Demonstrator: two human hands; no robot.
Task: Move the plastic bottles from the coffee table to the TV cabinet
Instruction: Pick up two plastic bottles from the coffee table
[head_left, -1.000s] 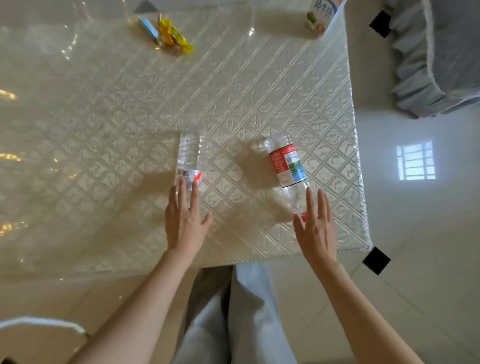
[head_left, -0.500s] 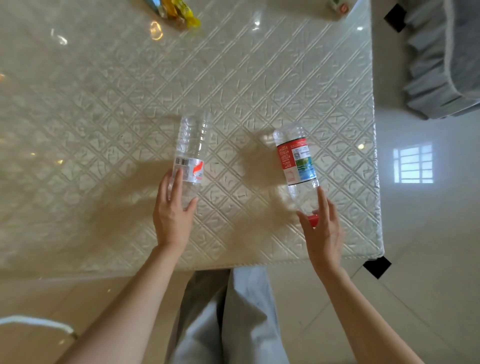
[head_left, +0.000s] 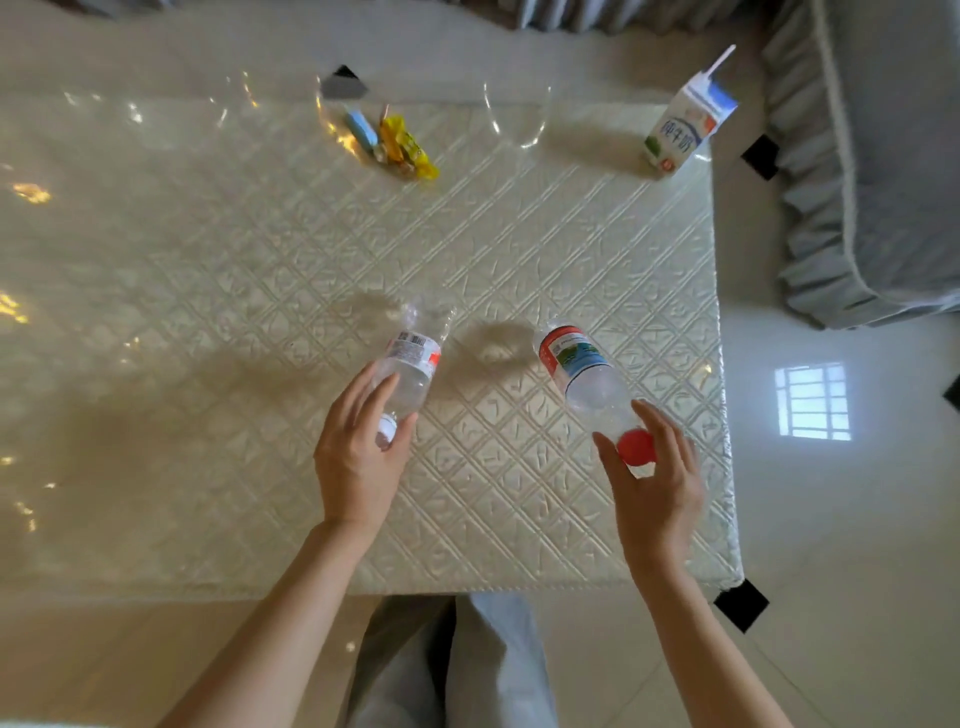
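Two clear plastic bottles are held above the coffee table (head_left: 208, 291), a cream top with a diamond pattern. My left hand (head_left: 358, 457) grips the neck end of the white-capped bottle (head_left: 413, 358), which has a small barcode label and tilts up and away. My right hand (head_left: 654, 478) holds the red-capped bottle (head_left: 582, 369) by its neck, fingers around the cap; its label is red, white and blue. Both bottles look lifted off the surface, their shadows lying on the table behind them.
A milk carton with a straw (head_left: 685, 130) stands at the table's far right corner. Candy wrappers (head_left: 395, 140) lie at the far edge. A grey skirted sofa (head_left: 872, 171) stands to the right across a strip of tiled floor. My legs (head_left: 447, 670) are below the near edge.
Both hands went from hovering open near the lying bottles to closing on their neck ends and raising them off the table. The camera view pulled back, showing more of the table.
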